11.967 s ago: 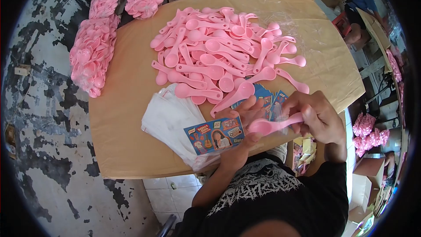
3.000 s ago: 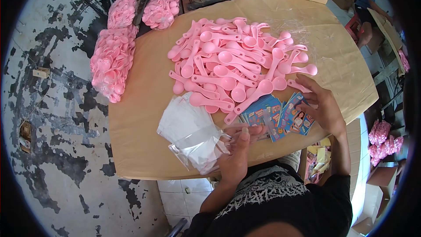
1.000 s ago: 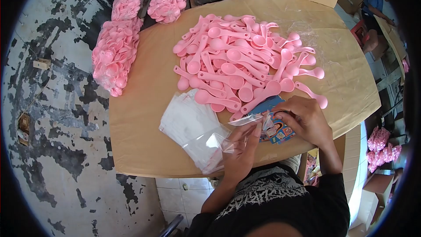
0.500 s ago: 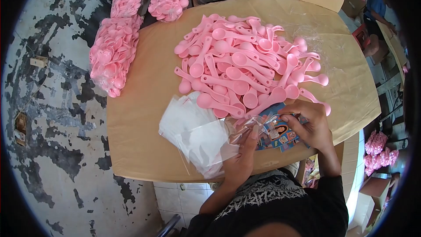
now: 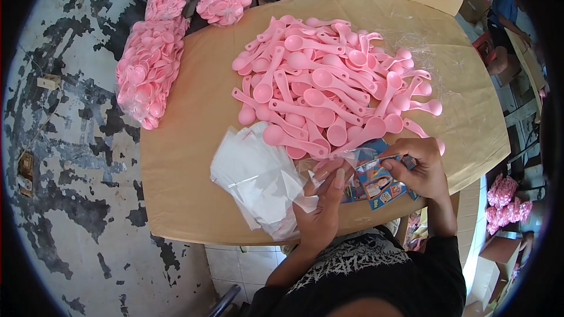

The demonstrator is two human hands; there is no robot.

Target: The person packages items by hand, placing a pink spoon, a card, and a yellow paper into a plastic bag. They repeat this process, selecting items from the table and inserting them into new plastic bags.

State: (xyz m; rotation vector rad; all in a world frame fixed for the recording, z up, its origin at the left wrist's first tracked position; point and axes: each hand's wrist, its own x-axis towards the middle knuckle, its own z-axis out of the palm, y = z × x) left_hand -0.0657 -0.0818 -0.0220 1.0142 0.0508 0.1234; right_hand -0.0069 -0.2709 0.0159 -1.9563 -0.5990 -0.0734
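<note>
Your left fingers (image 5: pixel 337 181) held a clear plastic bag (image 5: pixel 359 155), probably limp, slippery; your right fingers (image 5: pixel 397 170) pinched a light printed card (image 5: pixel 380 191), best gripped edgewise.

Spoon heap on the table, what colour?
Pink; the spoon heap shows best in the head view.

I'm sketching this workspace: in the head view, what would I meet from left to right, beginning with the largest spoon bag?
Largest spoon bag, stack of plastic bags, left hand, cards, right hand, pink bundles.
</note>
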